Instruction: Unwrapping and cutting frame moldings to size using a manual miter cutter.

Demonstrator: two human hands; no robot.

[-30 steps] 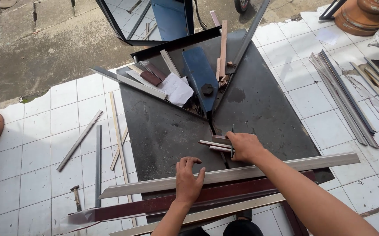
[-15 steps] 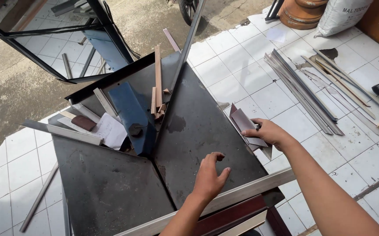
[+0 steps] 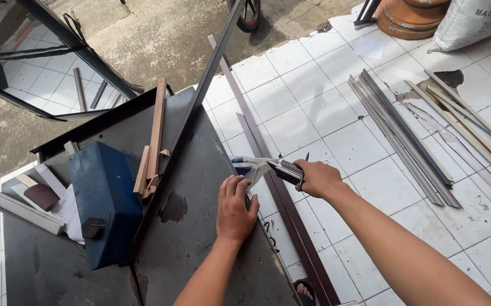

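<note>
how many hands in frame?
2. The left hand lies flat on the dark metal table near its right edge. The right hand is just beyond that edge over the tiled floor, gripping short metal pieces. No other hands visible.

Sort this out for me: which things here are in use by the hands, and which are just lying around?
In hand:
- short metal pieces, gripped by the right hand
- dark worktable, left hand flat near its edge
- long maroon profile, beside both hands

Lying about:
- blue box
- wooden strips
- bundle of metal strips on the tiles
- white sack
- glass-framed panel
</note>
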